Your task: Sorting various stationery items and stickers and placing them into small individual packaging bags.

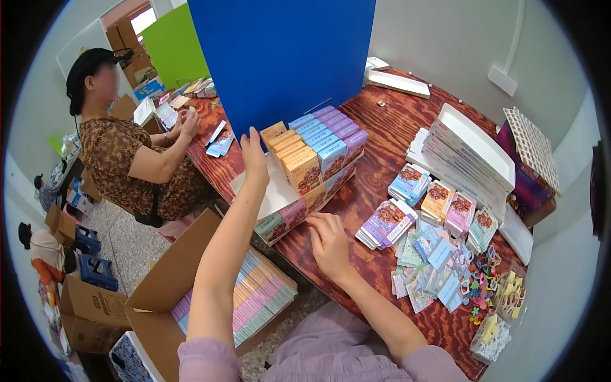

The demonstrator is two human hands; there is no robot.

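A white display tray (pixel 270 202) with a printed front stands at the table's left edge. Small upright boxes in rows fill its right part: orange boxes (pixel 301 167), blue boxes (pixel 330 156) and purple boxes (pixel 354 141). The left part of the tray shows bare white bottom. My left hand (pixel 253 159) reaches over that bare part, fingers stretched upward beside the orange boxes, with nothing seen in it. My right hand (pixel 330 245) is just in front of the tray's printed side, fingers loosely bent and apart, holding nothing visible. Whether its fingertips touch the tray I cannot tell.
Flat cartons (pixel 386 224), loose cards (pixel 439 261) and colourful small trinkets (pixel 484 280) lie at right, before stacked white trays (pixel 474 149). A blue partition (pixel 286 57) stands behind. Below left is an open cardboard box (pixel 181 254) of packed boxes. A co-worker (pixel 121 140) sits beyond.
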